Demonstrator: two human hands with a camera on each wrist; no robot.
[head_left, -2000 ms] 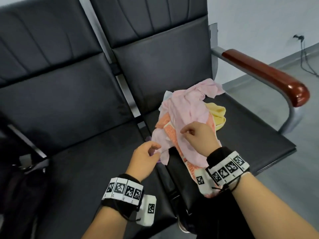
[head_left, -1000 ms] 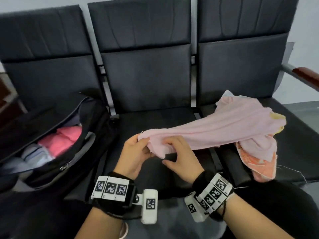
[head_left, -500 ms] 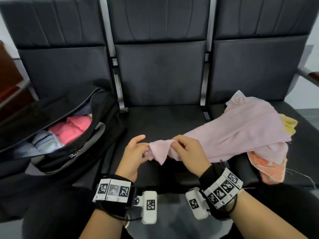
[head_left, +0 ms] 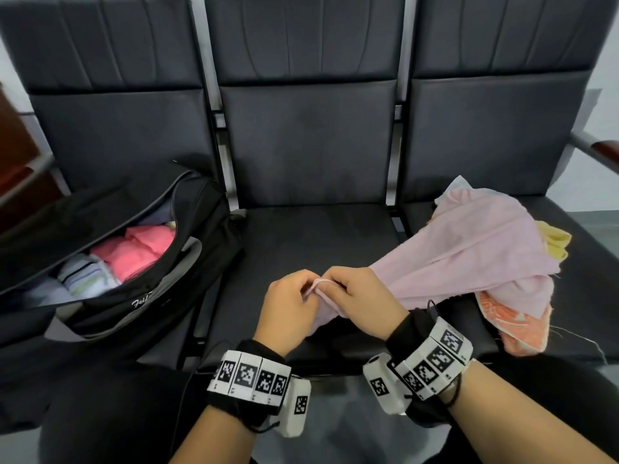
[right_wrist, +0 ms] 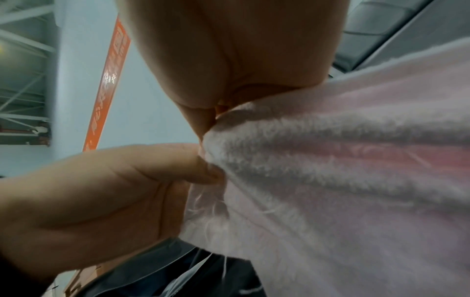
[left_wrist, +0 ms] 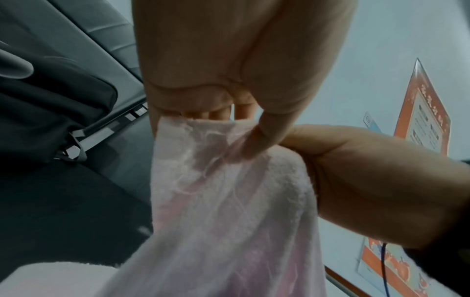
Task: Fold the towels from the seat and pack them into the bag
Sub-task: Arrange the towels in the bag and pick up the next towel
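Note:
A pale pink towel (head_left: 469, 256) stretches from the pile on the right seat to my hands over the middle seat (head_left: 301, 236). My left hand (head_left: 306, 289) and right hand (head_left: 330, 284) sit close together, and both pinch the towel's near end. In the left wrist view my left hand (left_wrist: 239, 128) clamps the towel's (left_wrist: 229, 201) hem between thumb and fingers. In the right wrist view my right hand (right_wrist: 213, 116) grips the bunched towel (right_wrist: 330, 170). An orange towel (head_left: 512, 326) and a yellow towel (head_left: 552, 242) lie under the pink one. The black bag (head_left: 140, 306) lies open on the left seat.
Inside the bag are a folded pink towel (head_left: 140, 249) and a striped one (head_left: 87, 279). A wooden armrest (head_left: 603, 152) ends the row at the right. My dark-clothed knees are below the seat's front edge.
I lifted the pink towel off the right-seat pile and pulled it left over the middle seat. My hands have drawn together, and the left hand now closes on the towel's end.

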